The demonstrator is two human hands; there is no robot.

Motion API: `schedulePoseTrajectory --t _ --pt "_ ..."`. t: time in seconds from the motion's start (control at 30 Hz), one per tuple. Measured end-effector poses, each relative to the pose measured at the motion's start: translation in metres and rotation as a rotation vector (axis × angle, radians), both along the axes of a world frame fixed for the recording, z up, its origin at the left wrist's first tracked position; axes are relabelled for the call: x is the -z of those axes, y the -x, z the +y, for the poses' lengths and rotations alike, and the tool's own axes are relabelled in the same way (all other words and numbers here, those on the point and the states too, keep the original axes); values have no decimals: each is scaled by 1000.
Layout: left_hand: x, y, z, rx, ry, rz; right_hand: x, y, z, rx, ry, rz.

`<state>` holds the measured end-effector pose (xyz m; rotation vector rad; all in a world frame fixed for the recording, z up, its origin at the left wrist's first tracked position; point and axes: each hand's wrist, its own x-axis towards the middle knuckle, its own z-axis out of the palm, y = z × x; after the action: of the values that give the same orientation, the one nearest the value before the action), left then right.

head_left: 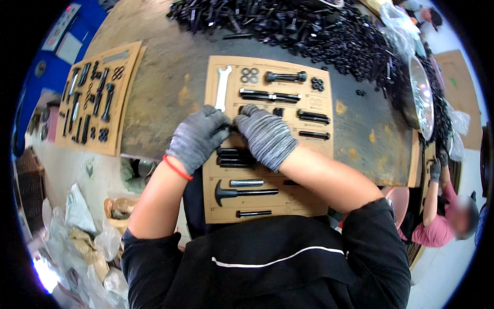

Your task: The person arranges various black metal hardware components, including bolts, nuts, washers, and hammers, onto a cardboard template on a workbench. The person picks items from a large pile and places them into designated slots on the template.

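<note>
Both hands, in grey knit gloves, meet over a brown cardboard board (pixel 216 203) set with black hardware. My left hand (pixel 198 136) has its fingers bent in below a silver open-end wrench (pixel 222 90). Close beside it, the fingertips of my right hand (pixel 265 136) point down at the board. A small dark bit shows between the two hands, too covered to name. Above them lie black rings (pixel 250 75) and long bolts (pixel 270 96). Shorter bolts (pixel 314 117) are right of my right hand. Below are black rods (pixel 235 158), a silver tube (pixel 247 183) and a hammer-shaped black piece (pixel 247 192).
A large heap of loose black bolts and nuts (pixel 309 31) covers the table's far side. Another filled board (pixel 95 98) lies at the left. A metal bowl (pixel 422 98) stands at the right, where a person in pink (pixel 437 229) works. Plastic bags (pixel 77 257) lie lower left.
</note>
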<state>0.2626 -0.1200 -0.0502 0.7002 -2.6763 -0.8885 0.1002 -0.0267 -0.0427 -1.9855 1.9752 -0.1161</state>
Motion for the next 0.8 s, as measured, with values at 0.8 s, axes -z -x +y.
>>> schedulePoseTrajectory --t 0.8 --pt "64 -35 4 -537 6 353 25 326 109 669 301 129"
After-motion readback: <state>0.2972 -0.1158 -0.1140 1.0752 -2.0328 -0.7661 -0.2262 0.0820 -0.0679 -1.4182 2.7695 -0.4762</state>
